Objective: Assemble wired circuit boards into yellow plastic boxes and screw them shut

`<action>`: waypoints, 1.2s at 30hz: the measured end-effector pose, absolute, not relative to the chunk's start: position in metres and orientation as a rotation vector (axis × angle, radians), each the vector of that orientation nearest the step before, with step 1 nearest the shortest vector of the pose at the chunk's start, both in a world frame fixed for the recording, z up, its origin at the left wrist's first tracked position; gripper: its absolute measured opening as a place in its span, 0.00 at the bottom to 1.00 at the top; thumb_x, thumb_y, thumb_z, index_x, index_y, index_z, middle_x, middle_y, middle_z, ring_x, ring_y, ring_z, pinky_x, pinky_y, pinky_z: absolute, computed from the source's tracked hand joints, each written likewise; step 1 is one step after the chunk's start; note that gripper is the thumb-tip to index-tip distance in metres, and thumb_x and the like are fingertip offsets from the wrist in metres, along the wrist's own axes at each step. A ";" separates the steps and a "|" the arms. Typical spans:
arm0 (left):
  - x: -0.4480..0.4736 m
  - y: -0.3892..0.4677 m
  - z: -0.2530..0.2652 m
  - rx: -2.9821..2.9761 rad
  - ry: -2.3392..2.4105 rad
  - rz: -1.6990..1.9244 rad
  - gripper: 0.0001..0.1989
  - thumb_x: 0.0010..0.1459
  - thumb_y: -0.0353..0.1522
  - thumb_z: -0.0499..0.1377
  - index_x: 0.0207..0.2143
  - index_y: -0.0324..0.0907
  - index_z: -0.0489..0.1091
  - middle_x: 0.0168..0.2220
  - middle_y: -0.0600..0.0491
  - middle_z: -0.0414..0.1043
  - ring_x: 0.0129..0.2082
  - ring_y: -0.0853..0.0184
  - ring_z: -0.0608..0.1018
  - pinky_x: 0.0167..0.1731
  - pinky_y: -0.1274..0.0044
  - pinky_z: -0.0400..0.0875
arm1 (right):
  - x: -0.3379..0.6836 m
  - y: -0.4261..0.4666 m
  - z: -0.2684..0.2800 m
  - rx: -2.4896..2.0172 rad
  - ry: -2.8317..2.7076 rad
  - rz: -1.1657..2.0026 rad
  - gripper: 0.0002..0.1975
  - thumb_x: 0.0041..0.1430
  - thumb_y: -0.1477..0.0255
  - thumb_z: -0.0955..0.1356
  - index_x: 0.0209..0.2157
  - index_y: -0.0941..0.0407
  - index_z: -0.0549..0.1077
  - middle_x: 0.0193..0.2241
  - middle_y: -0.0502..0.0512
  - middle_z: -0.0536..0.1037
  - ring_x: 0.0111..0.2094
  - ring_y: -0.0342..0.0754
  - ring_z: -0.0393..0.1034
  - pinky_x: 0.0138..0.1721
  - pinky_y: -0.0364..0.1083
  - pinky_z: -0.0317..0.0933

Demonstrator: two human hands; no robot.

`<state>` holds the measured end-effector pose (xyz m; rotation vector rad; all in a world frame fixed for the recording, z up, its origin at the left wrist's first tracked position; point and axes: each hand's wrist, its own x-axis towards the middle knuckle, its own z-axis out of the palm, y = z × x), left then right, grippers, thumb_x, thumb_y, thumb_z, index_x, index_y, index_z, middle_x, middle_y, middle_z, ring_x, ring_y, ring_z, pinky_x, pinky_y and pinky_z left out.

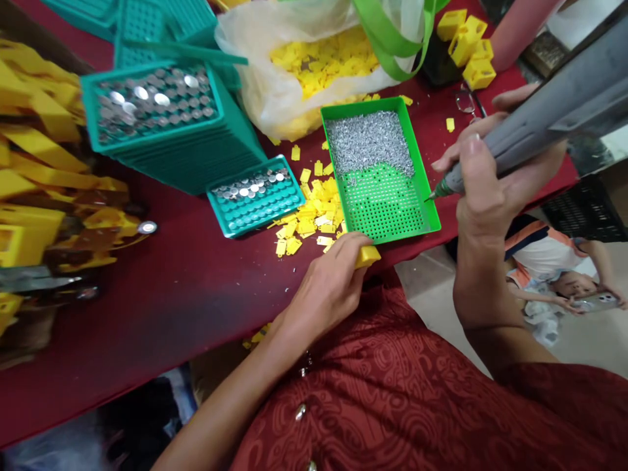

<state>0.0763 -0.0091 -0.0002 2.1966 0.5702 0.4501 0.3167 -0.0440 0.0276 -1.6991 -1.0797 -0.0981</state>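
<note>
My left hand (328, 288) is closed around a yellow plastic block (367, 256) at the table's front edge; only one end of the block shows. In my right hand (483, 186) is a grey electric screwdriver (554, 108), tilted with its tip over the right side of a green perforated tray (434, 222). Small silver screws (370, 144) fill the tray's far half, and a few lie nearer. Small yellow plastic tabs (318, 209) are heaped left of the tray. Beside them, a small teal tray (230, 230) holds round silver discs (252, 186) in part of its pockets.
Stacked teal trays (196, 157) with silver discs on top stand behind. A bag (245, 85) of yellow tabs lies at the back. Yellow parts (34, 163) pile up at left; yellow blocks (468, 46) and eyeglasses (465, 99) sit back right. A person (549, 255) holds a phone at right.
</note>
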 end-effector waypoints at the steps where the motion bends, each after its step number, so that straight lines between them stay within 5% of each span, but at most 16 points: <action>1: 0.077 -0.009 -0.001 2.183 0.553 0.478 0.14 0.70 0.25 0.57 0.55 0.45 0.67 0.56 0.43 0.81 0.56 0.57 0.84 0.54 0.63 0.82 | 0.316 -0.042 0.025 -1.749 -1.071 -0.093 0.20 0.76 0.55 0.63 0.59 0.49 0.56 0.38 0.54 0.75 0.35 0.49 0.77 0.41 0.50 0.73; 7: 0.071 -0.012 0.007 1.962 0.643 0.617 0.14 0.67 0.27 0.62 0.54 0.44 0.74 0.60 0.42 0.81 0.61 0.56 0.83 0.62 0.62 0.79 | 0.304 -0.030 0.013 -1.647 -1.085 -0.026 0.11 0.78 0.64 0.63 0.54 0.50 0.56 0.34 0.50 0.75 0.27 0.43 0.68 0.32 0.46 0.68; 12: 0.047 -0.007 0.018 1.243 0.995 0.650 0.20 0.60 0.39 0.75 0.52 0.46 0.78 0.46 0.49 0.87 0.42 0.62 0.88 0.41 0.74 0.86 | 0.298 -0.025 0.013 -1.653 -1.049 -0.042 0.12 0.79 0.64 0.57 0.59 0.48 0.54 0.37 0.53 0.74 0.27 0.45 0.68 0.33 0.48 0.69; 16: 0.037 -0.004 0.013 0.956 1.101 0.660 0.23 0.53 0.38 0.80 0.49 0.48 0.79 0.46 0.51 0.88 0.40 0.62 0.90 0.37 0.77 0.87 | 0.300 -0.020 0.011 -1.910 -0.967 0.025 0.16 0.79 0.61 0.61 0.62 0.46 0.55 0.41 0.56 0.76 0.32 0.47 0.72 0.36 0.48 0.70; 20: 0.036 -0.004 0.006 0.900 1.121 0.660 0.22 0.52 0.38 0.80 0.48 0.48 0.80 0.45 0.51 0.89 0.39 0.60 0.91 0.34 0.78 0.88 | 0.300 -0.016 0.009 -1.787 -1.028 -0.060 0.06 0.80 0.67 0.56 0.54 0.49 0.55 0.34 0.52 0.72 0.27 0.44 0.67 0.32 0.47 0.68; 27: 0.039 0.000 0.007 0.893 1.119 0.657 0.21 0.52 0.37 0.80 0.47 0.48 0.81 0.44 0.52 0.89 0.38 0.62 0.90 0.33 0.80 0.87 | 0.303 -0.021 0.002 -1.911 -0.921 -0.045 0.27 0.78 0.50 0.60 0.69 0.48 0.54 0.42 0.58 0.77 0.37 0.52 0.80 0.38 0.51 0.75; 36: 0.043 -0.001 0.014 0.810 1.079 0.661 0.19 0.52 0.36 0.80 0.45 0.47 0.82 0.44 0.50 0.89 0.37 0.63 0.90 0.35 0.79 0.87 | 0.313 -0.022 -0.010 -1.852 -1.122 0.178 0.35 0.75 0.41 0.59 0.73 0.45 0.53 0.51 0.62 0.76 0.43 0.54 0.80 0.43 0.53 0.74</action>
